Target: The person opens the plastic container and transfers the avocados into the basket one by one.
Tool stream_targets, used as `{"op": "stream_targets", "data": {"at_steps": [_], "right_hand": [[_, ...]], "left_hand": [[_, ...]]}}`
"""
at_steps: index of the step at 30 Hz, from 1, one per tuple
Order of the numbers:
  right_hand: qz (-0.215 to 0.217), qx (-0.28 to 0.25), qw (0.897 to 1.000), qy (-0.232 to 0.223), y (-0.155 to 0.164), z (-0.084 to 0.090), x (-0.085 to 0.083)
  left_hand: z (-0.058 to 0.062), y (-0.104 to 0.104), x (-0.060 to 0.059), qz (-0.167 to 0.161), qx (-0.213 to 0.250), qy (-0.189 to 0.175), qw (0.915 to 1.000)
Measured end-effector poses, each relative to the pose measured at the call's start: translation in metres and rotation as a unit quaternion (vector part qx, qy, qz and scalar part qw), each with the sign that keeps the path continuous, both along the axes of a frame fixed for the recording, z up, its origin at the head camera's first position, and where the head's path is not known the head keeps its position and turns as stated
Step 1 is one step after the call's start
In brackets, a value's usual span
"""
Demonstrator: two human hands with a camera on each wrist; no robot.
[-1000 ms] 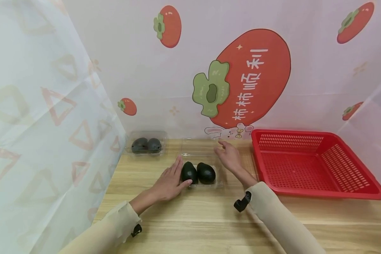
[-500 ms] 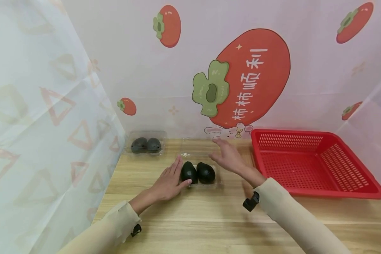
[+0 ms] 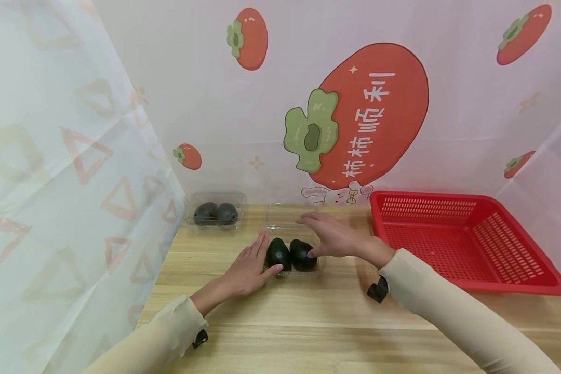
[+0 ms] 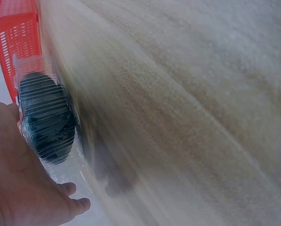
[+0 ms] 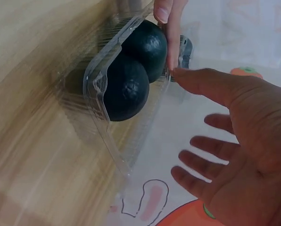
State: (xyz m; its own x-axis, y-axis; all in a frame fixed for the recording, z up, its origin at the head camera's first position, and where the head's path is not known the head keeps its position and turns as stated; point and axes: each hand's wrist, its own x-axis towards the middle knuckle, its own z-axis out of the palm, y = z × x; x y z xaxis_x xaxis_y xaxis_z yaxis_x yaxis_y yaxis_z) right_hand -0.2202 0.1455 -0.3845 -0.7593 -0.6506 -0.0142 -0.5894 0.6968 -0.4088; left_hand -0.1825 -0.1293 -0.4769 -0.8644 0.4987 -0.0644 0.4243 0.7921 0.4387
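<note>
Two dark avocados (image 3: 278, 254) lie side by side in a clear plastic clamshell box (image 3: 321, 268), whose lid (image 3: 285, 218) is folded back behind it. Against the box's left side rests my left hand (image 3: 246, 268), its fingers straight and its thumb across the front edge by the left avocado. My right hand (image 3: 335, 237) hovers over the box's right side, fingers spread above the lid hinge. In the right wrist view, that hand (image 5: 244, 136) holds nothing and is apart from the avocados (image 5: 126, 87).
A second clear box (image 3: 215, 198) with two avocados (image 3: 227, 213) stands at the back left, against the wall. To the right is a red perforated plastic basket (image 3: 449, 283). All stand on a wooden table (image 3: 280, 327) walled in by printed cloth.
My right hand has moved from behind the box's right end leftward and nearer, over the right avocado. The left hand, box and avocados have stayed put.
</note>
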Motion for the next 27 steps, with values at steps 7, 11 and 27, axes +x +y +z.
{"op": "stream_targets", "data": {"at_steps": [7, 11, 27], "right_hand": [[0.067, 0.046, 0.997, -0.011, -0.004, 0.003, -0.004], [0.091, 0.054, 0.994, -0.024, -0.006, 0.003, -0.008], [0.096, 0.114, 0.985, -0.083, -0.013, -0.010, -0.021]], "left_hand": [[0.000, 0.000, 0.001, 0.000, -0.002, 0.004, 1.0000], [-0.002, -0.001, 0.000, -0.001, -0.002, 0.004, 1.0000], [-0.003, 0.000, 0.001, -0.003, 0.007, 0.007, 0.9999]]}}
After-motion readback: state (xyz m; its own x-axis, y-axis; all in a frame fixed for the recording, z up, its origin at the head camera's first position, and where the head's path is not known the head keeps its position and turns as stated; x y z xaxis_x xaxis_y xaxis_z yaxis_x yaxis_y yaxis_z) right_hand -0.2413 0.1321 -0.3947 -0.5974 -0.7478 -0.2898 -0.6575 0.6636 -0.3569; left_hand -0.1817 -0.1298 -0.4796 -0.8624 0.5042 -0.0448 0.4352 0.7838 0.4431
